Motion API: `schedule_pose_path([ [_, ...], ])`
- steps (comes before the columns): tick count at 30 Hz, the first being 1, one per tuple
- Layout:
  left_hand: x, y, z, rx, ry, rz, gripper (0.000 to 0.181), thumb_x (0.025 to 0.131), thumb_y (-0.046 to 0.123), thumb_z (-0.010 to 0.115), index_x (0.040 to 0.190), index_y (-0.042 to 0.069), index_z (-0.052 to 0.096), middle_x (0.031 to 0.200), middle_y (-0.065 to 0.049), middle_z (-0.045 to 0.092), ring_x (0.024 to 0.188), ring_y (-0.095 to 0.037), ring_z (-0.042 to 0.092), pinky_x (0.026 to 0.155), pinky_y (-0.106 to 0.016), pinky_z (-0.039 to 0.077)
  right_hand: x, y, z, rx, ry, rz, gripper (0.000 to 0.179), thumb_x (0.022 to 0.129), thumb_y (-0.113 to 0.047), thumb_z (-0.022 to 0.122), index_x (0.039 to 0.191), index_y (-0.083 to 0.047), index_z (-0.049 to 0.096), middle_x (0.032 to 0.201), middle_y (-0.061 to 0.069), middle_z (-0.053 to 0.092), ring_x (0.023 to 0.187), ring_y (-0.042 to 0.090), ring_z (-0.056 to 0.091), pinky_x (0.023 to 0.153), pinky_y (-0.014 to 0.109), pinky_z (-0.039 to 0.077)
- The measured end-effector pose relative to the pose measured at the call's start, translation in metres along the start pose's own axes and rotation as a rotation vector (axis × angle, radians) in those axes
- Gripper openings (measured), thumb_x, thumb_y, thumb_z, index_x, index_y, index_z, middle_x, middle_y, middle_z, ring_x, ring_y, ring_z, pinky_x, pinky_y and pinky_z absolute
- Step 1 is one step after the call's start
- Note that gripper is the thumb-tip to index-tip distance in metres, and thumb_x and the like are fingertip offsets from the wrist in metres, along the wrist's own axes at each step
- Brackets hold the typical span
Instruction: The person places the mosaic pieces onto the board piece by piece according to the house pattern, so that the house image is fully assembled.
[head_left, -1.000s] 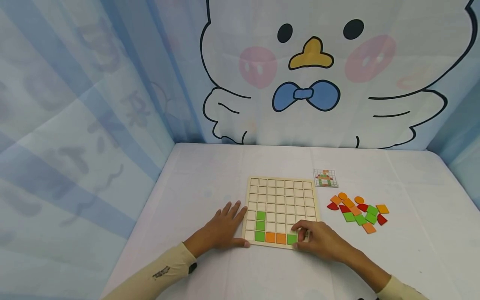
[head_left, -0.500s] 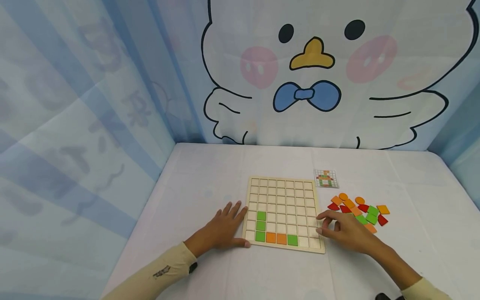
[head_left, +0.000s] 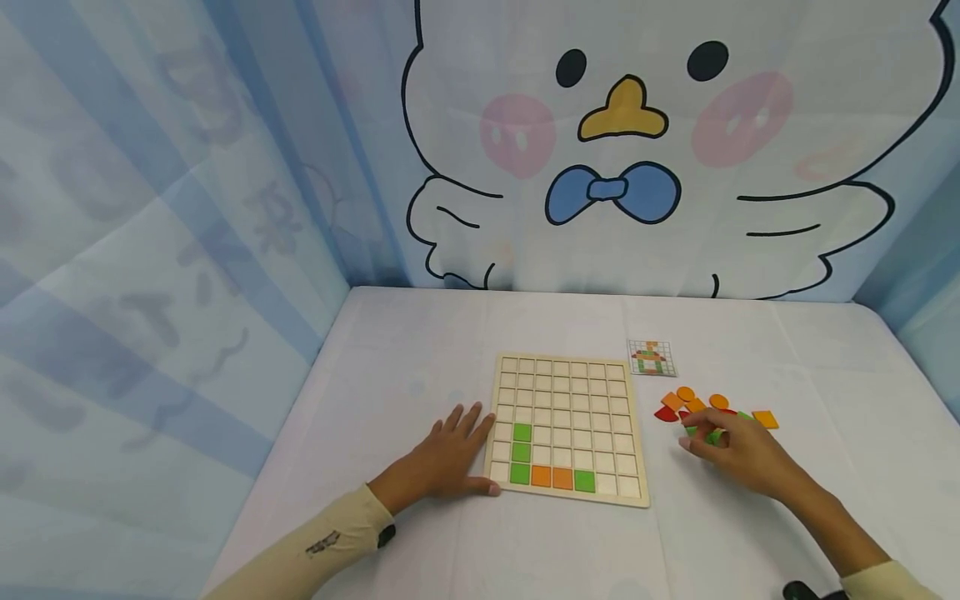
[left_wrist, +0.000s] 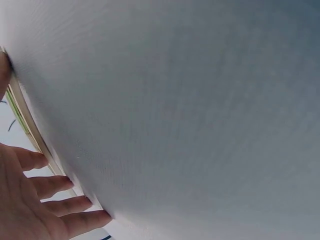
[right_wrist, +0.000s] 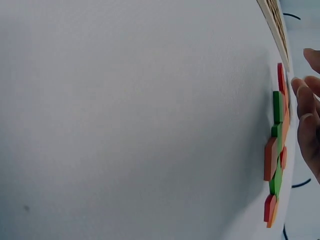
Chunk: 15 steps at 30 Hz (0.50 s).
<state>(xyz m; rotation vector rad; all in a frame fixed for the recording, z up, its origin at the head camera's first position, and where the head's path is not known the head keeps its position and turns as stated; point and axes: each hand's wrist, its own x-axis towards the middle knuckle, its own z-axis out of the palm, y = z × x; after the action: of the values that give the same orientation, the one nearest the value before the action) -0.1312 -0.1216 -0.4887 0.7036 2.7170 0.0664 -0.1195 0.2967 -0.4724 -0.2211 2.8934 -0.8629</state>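
Note:
A wooden grid board (head_left: 581, 418) lies on the table, with green tiles (head_left: 521, 452) and two orange tiles (head_left: 551, 476) set in its lower cells. My left hand (head_left: 444, 457) rests along the board's left edge, fingers spread; the left wrist view shows the fingertips (left_wrist: 35, 160) against that rim. Over the loose pile of tiles hovers my right hand (head_left: 738, 450), fingers bent, thumb apart from the index finger. The right wrist view shows nothing between those fingers (right_wrist: 306, 102). Part of the pile is hidden beneath the hand, including red and green pieces.
A small pattern card (head_left: 652, 357) lies by the board's upper right corner. Orange circles (head_left: 686, 394), a red piece (head_left: 665, 413) and an orange square (head_left: 766, 419) show around the right hand. Behind the table hangs a curtain (head_left: 600, 250) with a cartoon print.
My right hand has moved right from the board's lower right part to above the loose tiles, uncovering the green tile in the bottom row. The left hand has stayed in place.

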Motion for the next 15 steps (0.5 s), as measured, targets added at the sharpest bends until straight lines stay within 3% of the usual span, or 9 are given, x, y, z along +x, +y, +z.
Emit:
schedule_pose_path([
  [6,-0.002,0.003,-0.004,-0.023,-0.007,-0.005,0.106,0.078,0.074,0.06,0.157,0.016,0.02,0.164,-0.013,0.018,0.148,-0.041,0.021,0.111,-0.06,0.033,-0.001,0.014,-0.004,-0.036,0.004,0.046,0.033,0.085,-0.029,0.076,0.11,-0.009,0.069,0.081,-0.003,0.061,0.061,0.009,0.046,0.052,0.022,0.038],
  [10,-0.002,0.004,-0.005,-0.03,-0.004,-0.009,0.106,0.077,0.074,0.061,0.157,0.016,0.021,0.163,-0.014,0.018,0.148,-0.041,0.021,0.111,-0.06,0.033,0.0,0.021,-0.005,-0.09,0.022,0.051,0.036,0.082,-0.027,0.078,0.109,-0.005,0.07,0.083,-0.002,0.065,0.072,0.012,0.051,0.059,0.024,0.04],
  [15,-0.002,0.004,-0.005,-0.032,0.0,-0.01,0.106,0.077,0.074,0.061,0.156,0.015,0.023,0.163,-0.014,0.019,0.148,-0.042,0.022,0.11,-0.06,0.034,0.003,0.026,-0.002,-0.12,0.047,0.065,0.039,0.079,-0.03,0.08,0.106,-0.003,0.071,0.088,0.003,0.07,0.087,0.027,0.061,0.073,0.045,0.049],
])
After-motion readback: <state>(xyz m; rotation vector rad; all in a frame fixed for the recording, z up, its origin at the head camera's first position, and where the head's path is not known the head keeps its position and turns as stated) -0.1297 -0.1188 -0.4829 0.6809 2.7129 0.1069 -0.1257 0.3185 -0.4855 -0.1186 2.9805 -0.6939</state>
